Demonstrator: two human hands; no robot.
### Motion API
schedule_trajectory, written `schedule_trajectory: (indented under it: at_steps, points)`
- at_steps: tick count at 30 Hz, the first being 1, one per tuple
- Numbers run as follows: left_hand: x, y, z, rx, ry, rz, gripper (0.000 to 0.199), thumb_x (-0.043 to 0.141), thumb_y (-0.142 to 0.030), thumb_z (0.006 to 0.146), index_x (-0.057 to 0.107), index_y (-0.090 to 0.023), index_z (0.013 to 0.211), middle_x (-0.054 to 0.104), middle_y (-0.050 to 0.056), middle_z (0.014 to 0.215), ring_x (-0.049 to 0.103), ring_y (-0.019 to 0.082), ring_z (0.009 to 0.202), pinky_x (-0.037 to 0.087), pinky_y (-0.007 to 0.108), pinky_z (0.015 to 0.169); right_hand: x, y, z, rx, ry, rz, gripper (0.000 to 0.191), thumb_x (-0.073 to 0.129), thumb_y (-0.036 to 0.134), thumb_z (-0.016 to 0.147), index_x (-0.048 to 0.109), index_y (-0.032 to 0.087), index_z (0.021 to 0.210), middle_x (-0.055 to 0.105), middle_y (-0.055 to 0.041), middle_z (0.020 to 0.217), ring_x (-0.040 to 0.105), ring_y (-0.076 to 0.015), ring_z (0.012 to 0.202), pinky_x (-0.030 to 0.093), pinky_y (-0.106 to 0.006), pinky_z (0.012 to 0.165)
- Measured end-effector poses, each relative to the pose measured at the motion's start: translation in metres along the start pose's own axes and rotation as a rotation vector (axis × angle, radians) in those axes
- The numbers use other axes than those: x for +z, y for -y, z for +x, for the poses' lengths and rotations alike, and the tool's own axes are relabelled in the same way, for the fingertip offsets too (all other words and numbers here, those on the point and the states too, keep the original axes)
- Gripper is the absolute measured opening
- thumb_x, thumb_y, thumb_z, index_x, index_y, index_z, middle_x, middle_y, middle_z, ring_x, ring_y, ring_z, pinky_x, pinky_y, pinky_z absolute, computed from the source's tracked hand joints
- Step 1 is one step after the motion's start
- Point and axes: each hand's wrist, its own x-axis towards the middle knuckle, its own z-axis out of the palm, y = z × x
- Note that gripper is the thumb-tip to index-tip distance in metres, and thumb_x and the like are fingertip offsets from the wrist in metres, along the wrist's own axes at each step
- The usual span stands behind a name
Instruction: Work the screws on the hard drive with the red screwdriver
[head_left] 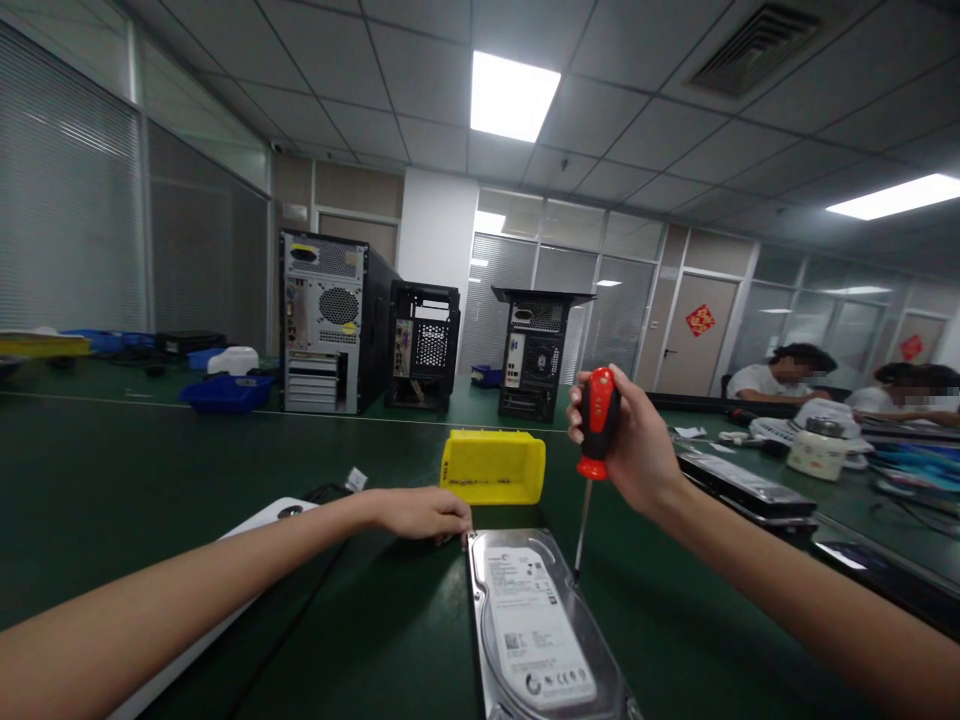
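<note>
A silver hard drive (536, 625) with a white label lies flat on the green table (405, 650). My right hand (634, 440) grips a red and black screwdriver (598, 425) held upright, its tip at the drive's right edge. My left hand (427, 515) rests by the drive's upper left corner, fingertips together at that corner; whether something small is between them is hidden. Just beyond the drive a yellow bin (493, 468) lies with small screws inside.
Computer cases (330, 320) stand at the back. A blue tray (227, 393) is at the left, and a white object with a cable (315, 600) lies under my left forearm. Stacked drives (746, 485) and a jar (817, 450) are at the right. People sit farther back.
</note>
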Motion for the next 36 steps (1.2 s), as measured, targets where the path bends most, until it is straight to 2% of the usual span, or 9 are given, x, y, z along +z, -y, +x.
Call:
schedule_trajectory:
  at_steps: [4,6,9,14,21,27,31,36]
  points:
    - [-0.0005,-0.0032,-0.0012,-0.005,0.003,0.007,0.022,0.034,-0.028,0.089,0.053,-0.016,0.088,0.046,-0.001,0.074,0.046,0.012,0.07,0.037,0.022,0.064,-0.0001,-0.0016,-0.0008,0.0,0.006,-0.019,0.022,0.049,0.04,0.079,0.054,0.021,0.088,0.053,0.001,0.072,0.047,-0.0092,0.057,0.04,-0.02,0.048]
    - [-0.0007,-0.0045,-0.0018,-0.004,0.006,0.007,0.022,0.034,-0.027,0.089,0.053,-0.016,0.088,0.046,0.0,0.074,0.046,0.012,0.07,0.037,0.022,0.064,0.0002,-0.0029,-0.0012,-0.008,0.003,-0.062,0.015,0.055,0.034,0.077,0.052,0.023,0.086,0.052,0.0028,0.072,0.045,-0.0081,0.055,0.039,-0.019,0.047]
    - [-0.0007,-0.0044,-0.0019,-0.01,0.001,0.005,0.023,0.035,-0.028,0.089,0.054,-0.016,0.088,0.047,0.0,0.075,0.046,0.012,0.07,0.037,0.022,0.064,0.0005,-0.0042,-0.0012,-0.025,0.002,-0.109,0.014,0.061,0.029,0.073,0.05,0.021,0.078,0.05,0.0034,0.073,0.043,-0.0068,0.053,0.037,-0.018,0.045]
    - [-0.0001,-0.0024,-0.0007,-0.009,-0.005,0.011,0.023,0.035,-0.028,0.089,0.054,-0.016,0.088,0.047,-0.001,0.073,0.046,0.012,0.069,0.037,0.022,0.064,-0.0002,-0.0041,-0.001,-0.031,-0.009,-0.115,0.014,0.058,0.032,0.076,0.054,0.019,0.077,0.052,0.0015,0.073,0.045,-0.0077,0.055,0.041,-0.018,0.047]
    - [-0.0001,-0.0031,-0.0002,0.005,-0.003,0.028,0.022,0.035,-0.025,0.089,0.054,-0.015,0.087,0.047,-0.001,0.072,0.046,0.011,0.069,0.037,0.021,0.063,-0.0047,-0.007,0.0004,-0.005,-0.117,-0.114,0.026,0.054,0.038,0.076,0.06,0.02,0.094,0.057,-0.0007,0.085,0.053,-0.0115,0.07,0.049,-0.021,0.055]
    - [-0.001,-0.0055,-0.0016,-0.011,-0.007,0.032,0.023,0.034,-0.027,0.089,0.054,-0.016,0.089,0.047,0.0,0.074,0.046,0.012,0.07,0.037,0.022,0.064,-0.0005,-0.0073,0.0009,-0.074,-0.047,-0.116,0.017,0.06,0.035,0.074,0.056,0.021,0.082,0.053,0.0027,0.074,0.048,-0.0085,0.061,0.044,-0.017,0.048]
    - [-0.001,-0.0073,-0.0026,-0.019,-0.001,0.034,0.023,0.034,-0.028,0.089,0.054,-0.016,0.088,0.047,0.0,0.074,0.046,0.012,0.071,0.037,0.022,0.064,0.0007,-0.0062,-0.0001,-0.08,-0.039,-0.13,0.018,0.064,0.032,0.071,0.053,0.02,0.078,0.052,0.0034,0.072,0.045,-0.0076,0.058,0.041,-0.016,0.045]
    - [-0.0007,-0.0029,-0.0011,-0.019,0.006,0.022,0.024,0.033,-0.03,0.089,0.053,-0.016,0.089,0.047,0.0,0.075,0.046,0.013,0.071,0.037,0.022,0.064,0.0005,-0.0046,-0.0025,-0.042,-0.028,-0.119,0.016,0.057,0.035,0.076,0.056,0.019,0.079,0.054,0.0013,0.075,0.048,-0.0083,0.06,0.043,-0.018,0.048]
